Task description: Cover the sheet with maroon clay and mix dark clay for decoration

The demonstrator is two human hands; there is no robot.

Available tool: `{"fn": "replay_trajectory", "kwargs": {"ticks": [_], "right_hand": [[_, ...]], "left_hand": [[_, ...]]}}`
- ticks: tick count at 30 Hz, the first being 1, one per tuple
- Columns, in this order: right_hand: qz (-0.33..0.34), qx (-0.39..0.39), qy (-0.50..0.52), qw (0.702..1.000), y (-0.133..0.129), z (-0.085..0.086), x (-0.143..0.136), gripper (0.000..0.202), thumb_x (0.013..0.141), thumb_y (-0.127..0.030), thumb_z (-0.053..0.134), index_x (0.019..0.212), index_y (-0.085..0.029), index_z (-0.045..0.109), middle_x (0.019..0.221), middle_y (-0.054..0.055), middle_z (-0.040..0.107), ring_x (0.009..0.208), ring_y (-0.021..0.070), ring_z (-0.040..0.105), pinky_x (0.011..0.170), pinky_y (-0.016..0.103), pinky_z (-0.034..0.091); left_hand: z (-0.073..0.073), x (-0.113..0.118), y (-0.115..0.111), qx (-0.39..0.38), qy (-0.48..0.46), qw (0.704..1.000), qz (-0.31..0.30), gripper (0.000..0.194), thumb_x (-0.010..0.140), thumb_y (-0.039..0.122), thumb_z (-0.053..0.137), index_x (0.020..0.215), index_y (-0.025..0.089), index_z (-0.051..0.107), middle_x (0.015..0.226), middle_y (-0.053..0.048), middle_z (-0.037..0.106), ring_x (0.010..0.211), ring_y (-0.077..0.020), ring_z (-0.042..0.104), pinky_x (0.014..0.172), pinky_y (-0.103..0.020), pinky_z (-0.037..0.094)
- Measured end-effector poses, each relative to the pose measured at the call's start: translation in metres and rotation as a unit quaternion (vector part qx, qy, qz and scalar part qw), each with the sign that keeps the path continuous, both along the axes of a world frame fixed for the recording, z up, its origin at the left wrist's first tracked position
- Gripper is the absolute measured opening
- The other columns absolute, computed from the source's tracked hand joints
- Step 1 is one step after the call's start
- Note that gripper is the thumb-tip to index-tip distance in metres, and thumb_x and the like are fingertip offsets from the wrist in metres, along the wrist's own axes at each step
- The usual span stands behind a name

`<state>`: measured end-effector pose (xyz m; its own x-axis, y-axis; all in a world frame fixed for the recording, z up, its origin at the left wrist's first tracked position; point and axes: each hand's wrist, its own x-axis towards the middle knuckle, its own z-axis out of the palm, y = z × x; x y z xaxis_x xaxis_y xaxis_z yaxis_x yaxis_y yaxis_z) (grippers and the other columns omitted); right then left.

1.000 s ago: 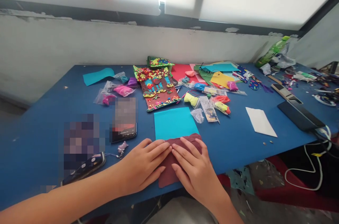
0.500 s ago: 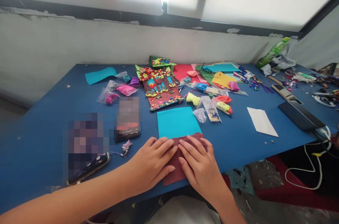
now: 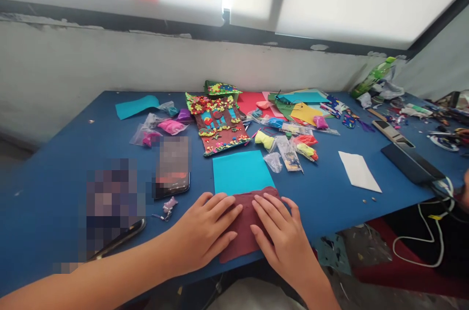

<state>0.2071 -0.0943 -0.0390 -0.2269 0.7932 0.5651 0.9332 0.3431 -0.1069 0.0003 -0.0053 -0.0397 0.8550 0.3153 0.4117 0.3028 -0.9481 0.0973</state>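
Observation:
A flat maroon sheet of modelling clay covers the near part of a bright blue sheet of paper at the table's front edge. My left hand lies flat on the clay's left side, fingers stretched out. On its right side rests my right hand, with the fingers spread and pressing on the surface. A strip of bare clay shows between the two hands. Beyond the paper lies a decorated clay picture in brown, blue, yellow and red.
Left of the paper are a phone and a purple charm. Bagged pink clay and yellow clay lie farther back. To the right are white paper, a black case and a green bottle. Part of another person shows at the right edge.
My hands have moved slightly apart on the clay, baring more of it between them. The view has shifted a little, and part of another person now appears at the right edge.

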Motion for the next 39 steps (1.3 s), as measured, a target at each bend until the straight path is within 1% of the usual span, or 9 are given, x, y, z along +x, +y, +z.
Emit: {"fn": "replay_trajectory", "kwargs": {"ticks": [2, 5, 8, 10, 14, 21, 28, 36, 39], "right_hand": [[-0.005, -0.001, 0.001, 1.000, 0.001, -0.001, 0.003, 0.030, 0.097, -0.022, 0.046, 0.120, -0.015, 0.063, 0.120, 0.007, 0.071, 0.112, 0.0200, 0.061, 0.101, 0.039, 0.034], [-0.002, -0.005, 0.012, 1.000, 0.002, -0.002, 0.005, 0.029, 0.096, -0.022, 0.047, 0.119, -0.015, 0.064, 0.118, 0.007, 0.072, 0.110, 0.0199, 0.061, 0.098, 0.038, 0.037], [0.003, 0.000, 0.017, 1.000, 0.002, -0.002, 0.004, 0.030, 0.095, -0.022, 0.048, 0.119, -0.016, 0.064, 0.118, 0.007, 0.072, 0.110, 0.0203, 0.062, 0.097, 0.038, 0.039], [0.009, 0.006, 0.018, 1.000, 0.002, -0.002, 0.004, 0.030, 0.095, -0.021, 0.049, 0.119, -0.016, 0.064, 0.118, 0.007, 0.072, 0.110, 0.0202, 0.063, 0.097, 0.038, 0.041], [0.018, 0.022, 0.031, 0.999, 0.002, -0.002, 0.003, 0.029, 0.096, -0.021, 0.048, 0.118, -0.015, 0.065, 0.113, 0.006, 0.074, 0.107, 0.0204, 0.065, 0.094, 0.038, 0.044], [0.028, 0.018, 0.051, 0.998, 0.003, -0.002, 0.004, 0.026, 0.096, -0.018, 0.049, 0.113, -0.013, 0.067, 0.107, 0.005, 0.075, 0.102, 0.0190, 0.067, 0.094, 0.036, 0.052], [0.018, 0.006, 0.045, 0.999, 0.002, -0.005, 0.006, 0.032, 0.094, -0.020, 0.049, 0.123, -0.015, 0.063, 0.115, 0.010, 0.073, 0.109, 0.0213, 0.066, 0.096, 0.040, 0.054], [0.019, 0.008, 0.058, 0.998, 0.002, -0.008, 0.003, 0.033, 0.094, -0.017, 0.048, 0.123, -0.017, 0.063, 0.111, 0.008, 0.074, 0.105, 0.0207, 0.067, 0.096, 0.041, 0.053], [0.031, 0.017, 0.051, 0.998, 0.003, -0.009, 0.004, 0.030, 0.095, -0.017, 0.048, 0.120, -0.016, 0.064, 0.110, 0.008, 0.074, 0.103, 0.0212, 0.068, 0.097, 0.041, 0.050]], "left_hand": [[-0.003, -0.001, -0.001, -0.002, -0.003, 1.000, 0.007, 0.039, 0.102, 0.029, 0.030, 0.124, 0.015, 0.059, 0.117, -0.011, 0.066, 0.109, -0.0234, 0.057, 0.093, -0.038, 0.039], [0.002, -0.003, 0.001, -0.010, 0.023, 1.000, 0.006, 0.040, 0.101, 0.028, 0.032, 0.132, 0.015, 0.054, 0.132, -0.012, 0.062, 0.126, -0.0240, 0.051, 0.103, -0.039, 0.035], [0.011, -0.003, 0.006, -0.025, 0.096, 0.994, -0.053, 0.050, 0.101, 0.033, 0.037, 0.147, 0.013, 0.036, 0.147, -0.009, 0.052, 0.138, -0.0211, 0.043, 0.111, -0.035, 0.030], [0.014, -0.003, 0.008, -0.032, 0.120, 0.989, -0.079, 0.055, 0.101, 0.037, 0.039, 0.150, 0.013, 0.031, 0.150, -0.007, 0.048, 0.140, -0.0194, 0.041, 0.113, -0.034, 0.027], [0.009, -0.003, 0.008, -0.036, 0.116, 0.991, -0.061, 0.054, 0.102, 0.040, 0.037, 0.149, 0.014, 0.032, 0.152, -0.005, 0.045, 0.142, -0.0184, 0.039, 0.117, -0.033, 0.020], [0.002, -0.005, 0.003, -0.029, 0.102, 0.994, -0.029, 0.051, 0.103, 0.038, 0.033, 0.149, 0.017, 0.033, 0.151, -0.004, 0.047, 0.141, -0.0168, 0.040, 0.118, -0.034, 0.017], [0.001, -0.004, 0.001, -0.043, 0.093, 0.995, -0.014, 0.052, 0.103, 0.038, 0.030, 0.151, 0.018, 0.032, 0.146, -0.008, 0.053, 0.138, -0.0195, 0.044, 0.117, -0.037, 0.023], [-0.005, -0.005, 0.004, -0.055, 0.087, 0.994, -0.041, 0.054, 0.101, 0.034, 0.034, 0.152, 0.015, 0.028, 0.148, -0.010, 0.050, 0.140, -0.0207, 0.042, 0.117, -0.039, 0.025], [-0.003, -0.003, 0.004, -0.083, 0.089, 0.992, -0.044, 0.053, 0.102, 0.037, 0.031, 0.149, 0.014, 0.034, 0.147, -0.011, 0.051, 0.140, -0.0224, 0.042, 0.116, -0.041, 0.025]]}}
